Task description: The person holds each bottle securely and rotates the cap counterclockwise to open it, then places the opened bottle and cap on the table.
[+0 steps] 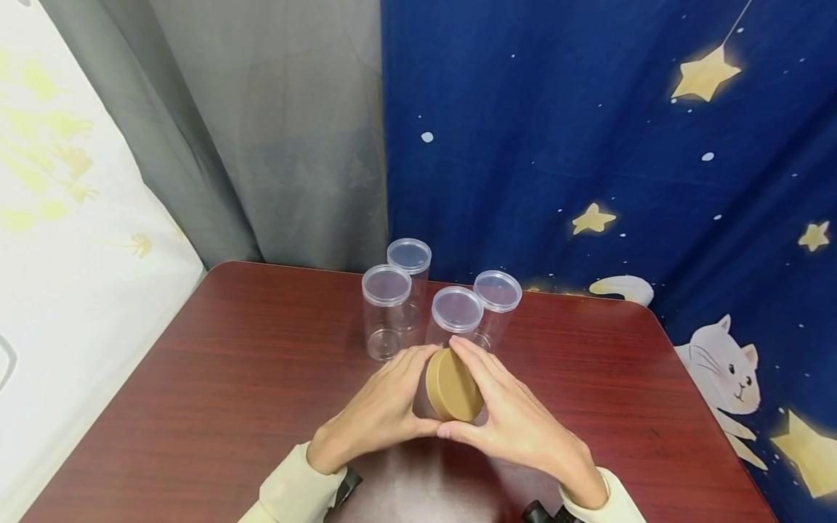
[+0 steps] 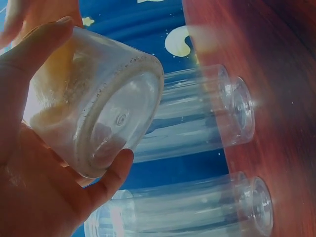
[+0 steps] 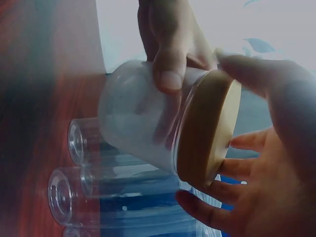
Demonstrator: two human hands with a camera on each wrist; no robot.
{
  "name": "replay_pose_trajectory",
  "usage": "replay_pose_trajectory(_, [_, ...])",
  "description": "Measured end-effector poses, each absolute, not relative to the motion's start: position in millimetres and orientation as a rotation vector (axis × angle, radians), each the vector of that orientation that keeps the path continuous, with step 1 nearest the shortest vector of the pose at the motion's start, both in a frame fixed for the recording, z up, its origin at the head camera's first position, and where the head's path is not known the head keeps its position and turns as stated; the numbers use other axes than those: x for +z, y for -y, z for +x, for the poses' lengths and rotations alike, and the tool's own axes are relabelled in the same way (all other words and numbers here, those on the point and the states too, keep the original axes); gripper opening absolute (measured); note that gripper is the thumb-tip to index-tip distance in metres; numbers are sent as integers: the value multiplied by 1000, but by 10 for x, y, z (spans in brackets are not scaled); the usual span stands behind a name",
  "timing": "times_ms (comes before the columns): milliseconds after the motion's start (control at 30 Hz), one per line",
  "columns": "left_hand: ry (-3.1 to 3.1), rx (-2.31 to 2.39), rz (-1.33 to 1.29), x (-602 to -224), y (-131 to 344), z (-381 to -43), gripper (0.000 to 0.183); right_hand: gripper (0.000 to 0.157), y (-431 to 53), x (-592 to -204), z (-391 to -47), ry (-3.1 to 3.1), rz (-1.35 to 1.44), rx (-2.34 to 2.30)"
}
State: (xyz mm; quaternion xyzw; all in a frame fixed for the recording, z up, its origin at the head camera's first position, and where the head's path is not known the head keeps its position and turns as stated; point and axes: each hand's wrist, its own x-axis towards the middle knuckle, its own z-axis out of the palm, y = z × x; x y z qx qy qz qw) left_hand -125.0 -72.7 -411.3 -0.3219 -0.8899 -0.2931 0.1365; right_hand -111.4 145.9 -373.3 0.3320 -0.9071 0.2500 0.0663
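Observation:
A small clear plastic jar (image 3: 131, 113) with a gold-brown lid (image 1: 455, 385) is held up in front of me between both hands, tilted. My left hand (image 1: 386, 403) grips the jar's body, its fingers and thumb wrapped round the sides. In the left wrist view the jar's round bottom (image 2: 121, 121) faces the camera. My right hand (image 1: 519, 418) grips the lid by its edge, thumb on one side and fingers spread along the other. The lid sits on the jar's mouth. Both thumb tips come close together at the near side of the lid.
Several tall clear jars with clear lids stand upright behind the hands: one at front left (image 1: 386, 312), one behind it (image 1: 409, 256), one just past the fingertips (image 1: 458, 310) and one at right (image 1: 498, 292). They stand on a red-brown wooden table (image 1: 261, 378), with curtains (image 1: 497, 145) behind.

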Motion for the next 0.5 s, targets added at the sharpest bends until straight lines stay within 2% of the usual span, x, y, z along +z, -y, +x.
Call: replay_pose_trajectory(500, [2548, -631, -853, -4163, 677, -1226, 94, 102, -1363, -3763, -1067, 2909, 580, 606])
